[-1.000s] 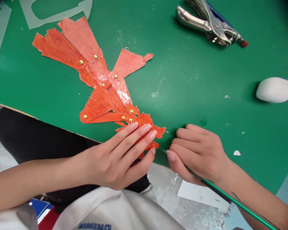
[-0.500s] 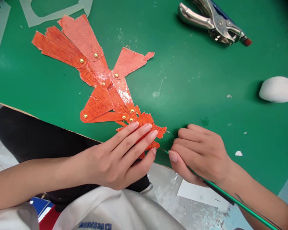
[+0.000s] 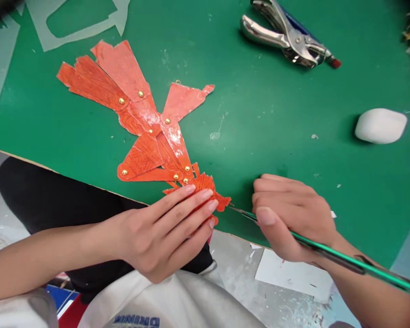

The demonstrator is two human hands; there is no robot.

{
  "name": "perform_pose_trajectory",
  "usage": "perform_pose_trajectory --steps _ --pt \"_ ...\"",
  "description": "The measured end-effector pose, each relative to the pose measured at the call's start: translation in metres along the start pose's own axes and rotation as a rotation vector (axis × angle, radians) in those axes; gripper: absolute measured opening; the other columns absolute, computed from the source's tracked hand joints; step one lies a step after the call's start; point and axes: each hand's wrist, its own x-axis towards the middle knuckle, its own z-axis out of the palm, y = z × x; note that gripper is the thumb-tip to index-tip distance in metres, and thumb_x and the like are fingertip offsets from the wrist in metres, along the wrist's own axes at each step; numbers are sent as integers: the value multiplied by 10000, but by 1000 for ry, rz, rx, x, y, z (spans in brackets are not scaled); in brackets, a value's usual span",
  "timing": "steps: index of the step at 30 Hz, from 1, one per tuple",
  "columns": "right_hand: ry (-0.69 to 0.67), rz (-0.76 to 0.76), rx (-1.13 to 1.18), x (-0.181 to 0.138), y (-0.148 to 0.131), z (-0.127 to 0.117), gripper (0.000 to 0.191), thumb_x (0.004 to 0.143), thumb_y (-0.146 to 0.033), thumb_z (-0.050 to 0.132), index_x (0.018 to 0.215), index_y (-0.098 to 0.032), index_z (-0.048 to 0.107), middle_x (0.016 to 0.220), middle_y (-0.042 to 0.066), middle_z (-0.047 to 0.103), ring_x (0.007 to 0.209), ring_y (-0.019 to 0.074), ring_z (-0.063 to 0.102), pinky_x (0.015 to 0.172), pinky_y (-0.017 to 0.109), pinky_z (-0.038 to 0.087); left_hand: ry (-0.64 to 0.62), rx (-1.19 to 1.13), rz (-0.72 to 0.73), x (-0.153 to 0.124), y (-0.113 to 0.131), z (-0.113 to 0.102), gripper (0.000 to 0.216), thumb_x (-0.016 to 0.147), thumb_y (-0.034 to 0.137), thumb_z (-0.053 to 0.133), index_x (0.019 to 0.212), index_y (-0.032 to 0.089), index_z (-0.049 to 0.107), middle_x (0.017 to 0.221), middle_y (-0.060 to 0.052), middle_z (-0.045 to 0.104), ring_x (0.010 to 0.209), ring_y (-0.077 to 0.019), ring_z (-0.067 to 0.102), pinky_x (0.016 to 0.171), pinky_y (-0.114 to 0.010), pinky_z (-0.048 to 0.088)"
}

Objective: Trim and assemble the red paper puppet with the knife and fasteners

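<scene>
An orange jointed paper puppet (image 3: 172, 136) with gold-coloured round fasteners lies across the green table, its fringed pieces pointing to the upper left. My left hand (image 3: 172, 228) holds the puppet's head end at the table's near edge, fingers stretched over it; what lies under the fingers is hidden. My right hand (image 3: 294, 216) is closed around a slim green rod-like tool (image 3: 319, 246) with a thin, dark pointed tip. That tip is right beside the pointed orange end of the head; whether they touch I cannot tell.
A metal hole punch (image 3: 290, 38) and a red-tipped blue brush (image 3: 328, 57) lie together at the back. To the right sits a white rounded case (image 3: 381, 126). Translucent cut-out sheets (image 3: 85, 29) are at the far left. White paper (image 3: 290, 275) lies below the table edge.
My right hand has tilted, and the tool's tip has come up close beside the head's pointed end. The left hand stays on the puppet. The whole view has shifted slightly.
</scene>
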Motion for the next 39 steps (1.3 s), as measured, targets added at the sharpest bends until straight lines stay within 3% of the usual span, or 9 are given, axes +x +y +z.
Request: perform_pose_trajectory --steps 6,10,12,14,20,23,29,34,39 --pt "254 165 273 -2 -2 -2 423 1081 -134 345 673 -229 294 526 -36 311 513 139 272 530 337 219 64 -368 -124 8 -9 -14 238 1009 96 591 1218 94 705 1286 -118 761 1316 -236 679 1198 -386 559" --pt "273 354 298 4 -9 -8 486 1092 -189 282 607 -203 304 468 -2 325 482 152 302 495 350 238 312 -667 -564 24 -14 -23 148 958 73 683 1050 184 718 990 -17 840 866 -135 820 826 -172 685" --pt "262 361 321 6 -10 -9 490 1084 -195 312 594 -189 308 448 3 334 466 145 307 478 346 244 432 -759 -765 29 -15 -24 68 941 109 714 959 174 718 877 -1 832 717 -117 800 683 -137 667" --pt "256 366 323 8 -11 -8 485 1068 -205 369 587 -188 308 445 6 336 462 147 311 469 351 246 470 -840 -847 32 -16 -25 33 934 134 725 912 159 720 815 4 815 661 -111 779 635 -135 651" --pt "333 272 276 4 -6 -1 431 1050 -148 387 632 -207 306 491 -5 315 476 146 297 471 349 217 455 -924 -855 33 -20 -26 42 948 156 716 917 157 743 752 16 784 607 -101 731 588 -150 623" --pt "276 136 234 1 0 1 404 1048 -74 355 674 -220 317 528 -22 330 495 132 321 486 321 241 462 -945 -852 32 -21 -26 38 942 154 710 912 154 733 746 15 775 608 -98 720 574 -144 601" --pt "391 -137 -2 9 -10 11 340 1057 -149 411 740 -242 333 601 -27 361 541 141 294 558 355 234 435 -1006 -957 32 -17 -24 42 927 160 702 962 155 724 628 47 707 495 -46 590 513 -104 505" --pt "354 -132 -107 33 -24 22 310 1063 -132 403 784 -251 341 615 -30 368 567 148 278 565 359 231 462 -1001 -938 31 -15 -21 48 917 154 717 962 166 725 660 54 708 542 -30 604 543 -67 495" --pt "369 -116 -197 35 -18 34 292 1070 -141 411 798 -242 376 626 -20 413 596 151 316 564 343 268 462 -1075 -929 30 -15 -19 58 932 148 706 977 181 690 649 82 698 525 -10 589 559 -48 495"
